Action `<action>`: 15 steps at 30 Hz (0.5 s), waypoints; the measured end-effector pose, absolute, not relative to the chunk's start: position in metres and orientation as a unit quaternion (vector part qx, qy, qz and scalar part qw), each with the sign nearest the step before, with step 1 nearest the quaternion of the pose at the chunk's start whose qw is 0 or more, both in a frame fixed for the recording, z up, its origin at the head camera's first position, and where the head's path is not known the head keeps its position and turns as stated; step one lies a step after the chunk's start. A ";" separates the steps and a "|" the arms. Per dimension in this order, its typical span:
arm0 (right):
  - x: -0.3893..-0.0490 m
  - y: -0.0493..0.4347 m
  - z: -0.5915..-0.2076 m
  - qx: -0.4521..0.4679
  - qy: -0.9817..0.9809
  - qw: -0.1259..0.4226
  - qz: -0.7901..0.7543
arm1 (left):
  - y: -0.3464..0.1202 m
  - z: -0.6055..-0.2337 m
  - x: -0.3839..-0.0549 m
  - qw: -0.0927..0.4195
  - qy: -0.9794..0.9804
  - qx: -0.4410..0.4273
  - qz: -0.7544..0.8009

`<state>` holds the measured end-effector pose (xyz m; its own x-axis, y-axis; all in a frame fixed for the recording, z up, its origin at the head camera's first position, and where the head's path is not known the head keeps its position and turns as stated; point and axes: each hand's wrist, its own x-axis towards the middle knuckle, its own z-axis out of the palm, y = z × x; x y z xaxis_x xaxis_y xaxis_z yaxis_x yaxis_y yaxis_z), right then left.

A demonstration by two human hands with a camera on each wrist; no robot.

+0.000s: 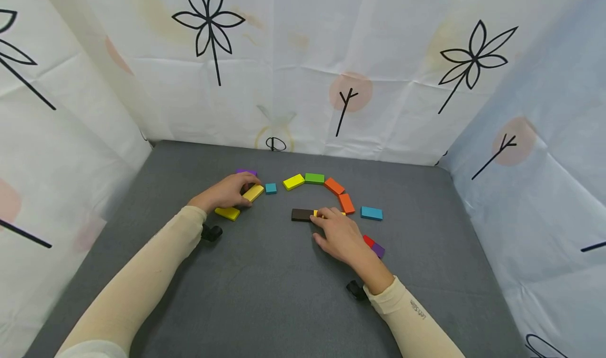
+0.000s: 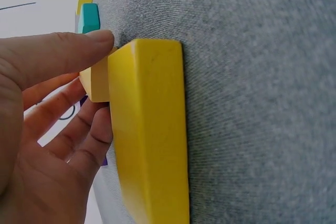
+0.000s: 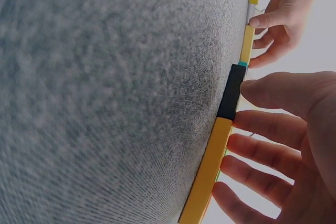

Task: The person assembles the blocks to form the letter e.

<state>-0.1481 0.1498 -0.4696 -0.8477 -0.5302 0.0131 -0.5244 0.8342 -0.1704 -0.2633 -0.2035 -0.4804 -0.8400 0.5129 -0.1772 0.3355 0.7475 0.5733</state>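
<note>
In the head view my left hand (image 1: 227, 192) pinches a pale yellow block (image 1: 253, 192) between thumb and fingers. A brighter yellow block (image 1: 228, 214) lies just below that hand and fills the front of the left wrist view. Behind the fingers a purple block (image 1: 246, 172) is partly covered. My right hand (image 1: 338, 234) is over an orange-yellow block (image 3: 210, 166), its fingers fairly straight, with fingertips right at the block's edge. End to end with this block lies a black block (image 1: 301, 215), and the right thumb tip is beside it in the right wrist view.
A small teal block (image 1: 271, 188) lies right of the left hand. Yellow (image 1: 294, 182), green (image 1: 314, 178) and orange blocks (image 1: 334, 186) curve behind the right hand. Rightward lie a blue block (image 1: 371, 213) and touching red (image 1: 368, 240) and purple pieces. Patterned cloth (image 1: 303, 58) walls the grey table.
</note>
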 end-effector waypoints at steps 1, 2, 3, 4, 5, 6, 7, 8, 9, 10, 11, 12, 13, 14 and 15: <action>-0.148 0.150 -0.470 -0.276 0.957 0.018 -0.084 | -0.204 -0.481 -0.263 0.163 0.920 0.231 0.271; -0.148 0.150 -0.470 -0.276 0.957 0.019 -0.084 | -0.204 -0.481 -0.263 0.162 0.920 0.231 0.272; -0.148 0.150 -0.470 -0.276 0.957 0.020 -0.084 | -0.205 -0.481 -0.263 0.161 0.920 0.230 0.273; -0.148 0.149 -0.470 -0.276 0.957 0.021 -0.084 | -0.205 -0.481 -0.263 0.160 0.920 0.231 0.273; -0.148 0.149 -0.470 -0.276 0.957 0.021 -0.083 | -0.205 -0.481 -0.262 0.159 0.920 0.230 0.275; -0.148 0.149 -0.470 -0.275 0.958 0.022 -0.082 | -0.206 -0.481 -0.262 0.158 0.920 0.229 0.275; -0.148 0.149 -0.470 -0.275 0.958 0.023 -0.082 | -0.206 -0.480 -0.262 0.158 0.920 0.227 0.278; -0.148 0.149 -0.470 -0.275 0.958 0.023 -0.081 | -0.206 -0.480 -0.262 0.157 0.920 0.225 0.280; -0.148 0.149 -0.470 -0.275 0.958 0.023 -0.081 | -0.206 -0.480 -0.263 0.155 0.920 0.225 0.281; -0.148 0.149 -0.470 -0.274 0.958 0.023 -0.081 | -0.207 -0.479 -0.263 0.153 0.920 0.224 0.282; -0.148 0.149 -0.470 -0.274 0.958 0.022 -0.081 | -0.207 -0.478 -0.263 0.152 0.920 0.222 0.284; -0.148 0.149 -0.470 -0.274 0.958 0.022 -0.082 | -0.207 -0.477 -0.264 0.151 0.920 0.221 0.285; -0.148 0.149 -0.470 -0.274 0.958 0.022 -0.082 | -0.207 -0.476 -0.264 0.149 0.920 0.223 0.287; -0.148 0.149 -0.470 -0.273 0.958 0.023 -0.082 | -0.207 -0.475 -0.264 0.148 0.920 0.225 0.287; -0.148 0.149 -0.470 -0.272 0.958 0.023 -0.082 | -0.206 -0.473 -0.264 0.147 0.920 0.226 0.286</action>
